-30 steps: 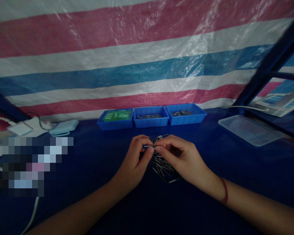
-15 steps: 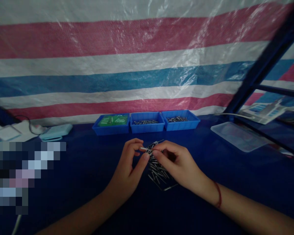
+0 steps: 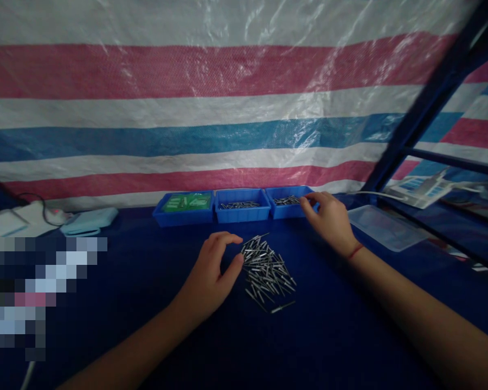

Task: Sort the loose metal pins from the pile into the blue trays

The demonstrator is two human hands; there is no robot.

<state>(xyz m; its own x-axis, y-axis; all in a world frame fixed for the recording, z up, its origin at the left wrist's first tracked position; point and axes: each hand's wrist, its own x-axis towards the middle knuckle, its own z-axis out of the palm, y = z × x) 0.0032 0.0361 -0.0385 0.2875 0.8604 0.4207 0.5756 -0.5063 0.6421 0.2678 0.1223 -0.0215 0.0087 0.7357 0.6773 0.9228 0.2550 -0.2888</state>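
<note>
A loose pile of thin silvery metal pins point(image 3: 267, 268) lies on the dark blue table. Beside its left edge is my left hand point(image 3: 214, 273), thumb and fingers apart, with nothing between them. My right hand point(image 3: 329, 219) is over the right corner of the right blue bin point(image 3: 289, 210), its fingers bent toward the thumb; whether a pin is between them is too small to tell. More metal pins lie in that bin and in the middle blue bin point(image 3: 243, 215). The left blue bin point(image 3: 184, 218) holds a green packet point(image 3: 187, 202).
At the right lies a clear plastic lid point(image 3: 388, 228) near a dark blue metal frame point(image 3: 415, 116). A light blue case point(image 3: 90, 219) and white items with a cable are at the far left. A striped sheet point(image 3: 228, 70) hangs behind the bins.
My right hand has moved from the pile up and right to the right bin. My left hand has stayed by the pile, and the pin between the hands is gone from there.
</note>
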